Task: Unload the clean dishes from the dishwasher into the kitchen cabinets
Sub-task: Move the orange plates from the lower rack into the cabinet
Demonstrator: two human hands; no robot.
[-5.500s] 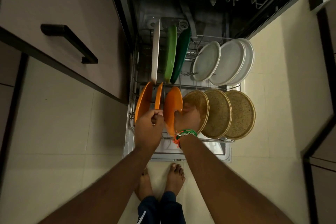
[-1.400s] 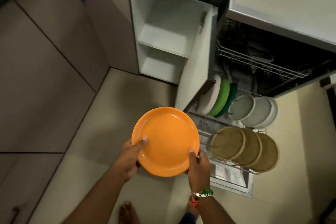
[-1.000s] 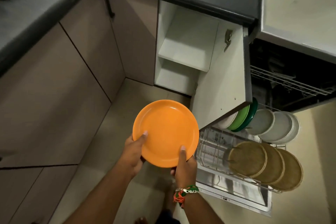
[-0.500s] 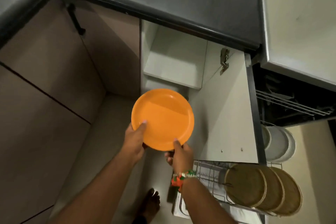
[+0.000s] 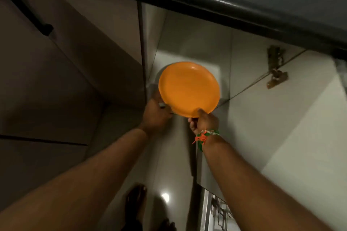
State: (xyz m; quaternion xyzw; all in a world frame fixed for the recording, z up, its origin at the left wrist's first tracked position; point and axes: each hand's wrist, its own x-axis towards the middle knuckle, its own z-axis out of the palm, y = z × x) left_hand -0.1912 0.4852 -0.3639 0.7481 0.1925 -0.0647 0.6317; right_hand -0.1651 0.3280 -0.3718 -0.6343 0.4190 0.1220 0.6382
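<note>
An orange plate (image 5: pixel 188 89), perhaps the top of a small stack, is held flat in front of the open white cabinet (image 5: pixel 195 43), over its shelf. My left hand (image 5: pixel 156 114) grips the plate's near left rim. My right hand (image 5: pixel 205 122), with a green and orange band at the wrist, grips the near right rim with the thumb on top. Only a corner of the dishwasher rack (image 5: pixel 216 210) shows at the bottom right; the other dishes are out of view.
The open cabinet door (image 5: pixel 293 127) stands to the right, its hinge (image 5: pixel 275 73) above. A dark countertop edge (image 5: pixel 206 3) overhangs the cabinet. A closed cabinet with a black handle (image 5: pixel 28 9) is on the left. My feet (image 5: pixel 136 202) are on the tiled floor.
I have turned from the dishwasher to the open cabinet and leaned in. The orange plate has moved forward and now sits inside the cabinet opening, still in both hands.
</note>
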